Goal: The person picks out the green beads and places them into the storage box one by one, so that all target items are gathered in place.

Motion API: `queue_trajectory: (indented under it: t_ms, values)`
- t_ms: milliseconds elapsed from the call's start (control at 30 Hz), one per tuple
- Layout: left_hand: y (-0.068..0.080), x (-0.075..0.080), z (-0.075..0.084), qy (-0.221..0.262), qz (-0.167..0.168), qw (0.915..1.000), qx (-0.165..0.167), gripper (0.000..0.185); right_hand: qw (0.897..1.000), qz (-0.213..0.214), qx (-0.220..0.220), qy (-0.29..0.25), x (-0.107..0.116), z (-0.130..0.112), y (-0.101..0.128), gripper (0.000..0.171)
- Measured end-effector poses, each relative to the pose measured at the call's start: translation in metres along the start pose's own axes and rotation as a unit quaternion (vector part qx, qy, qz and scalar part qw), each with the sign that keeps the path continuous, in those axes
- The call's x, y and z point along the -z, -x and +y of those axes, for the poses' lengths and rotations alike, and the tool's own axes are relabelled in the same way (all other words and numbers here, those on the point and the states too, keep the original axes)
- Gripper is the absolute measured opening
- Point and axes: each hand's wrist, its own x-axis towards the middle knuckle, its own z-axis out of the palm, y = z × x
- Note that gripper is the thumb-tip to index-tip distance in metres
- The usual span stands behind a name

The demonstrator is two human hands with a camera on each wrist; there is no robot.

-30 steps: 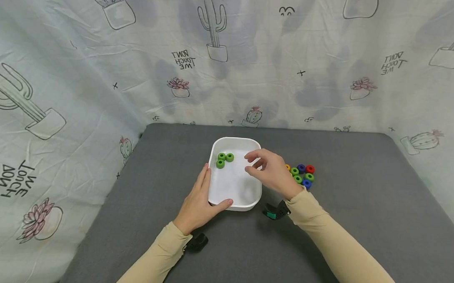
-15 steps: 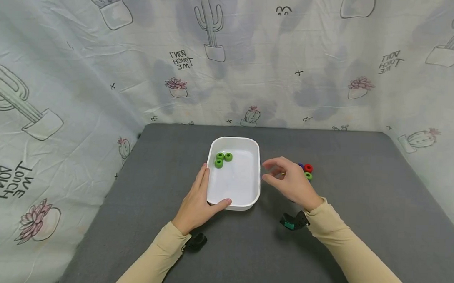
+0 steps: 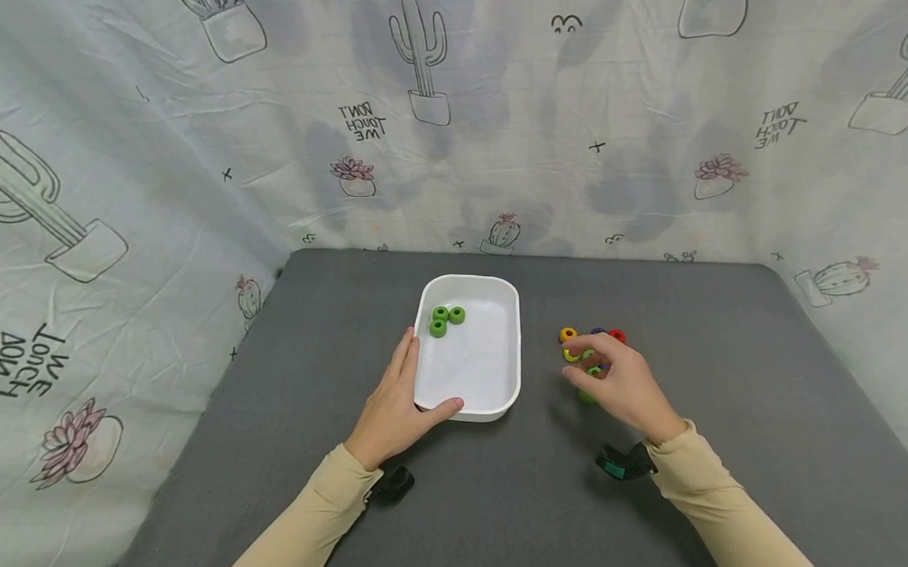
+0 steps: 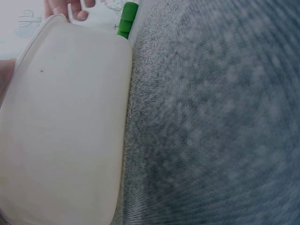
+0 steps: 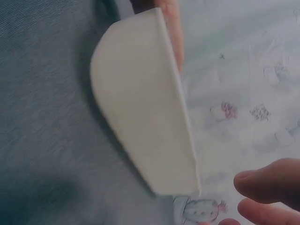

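Note:
A white rectangular tray (image 3: 469,376) stands on the table in the head view, with three green beads (image 3: 438,328) grouped near its far left corner. Along its left side lie the straight fingers of my left hand (image 3: 389,423), while the thumb rests at the near rim. To the right of the tray, my right hand (image 3: 630,390) hovers over a cluster of coloured beads, thumb and fingers apart with nothing seen between them. An orange bead (image 3: 568,334) and a red bead (image 3: 616,334) show past the fingers; other beads are partly hidden. The right wrist view catches the tray's outer wall (image 5: 140,103).
A grey cloth-covered table (image 3: 491,502) carries everything. Behind it hangs a pale curtain (image 3: 547,187) printed with cacti. Dark wrist devices sit on both wrists, including one at the right sleeve (image 3: 705,492).
My right hand has moved from over the tray's right side rightward and towards me, to the bead cluster. The left hand and the three beads in the tray stay as they were.

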Motion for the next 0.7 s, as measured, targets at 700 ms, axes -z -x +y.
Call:
queue_trajectory:
  t_ms: [700]
  values:
    - [0.001,0.001,0.002,0.001,-0.005,1.0000,0.005,0.119,0.997,0.007,0.006,0.080,0.006,0.045,0.026,0.030]
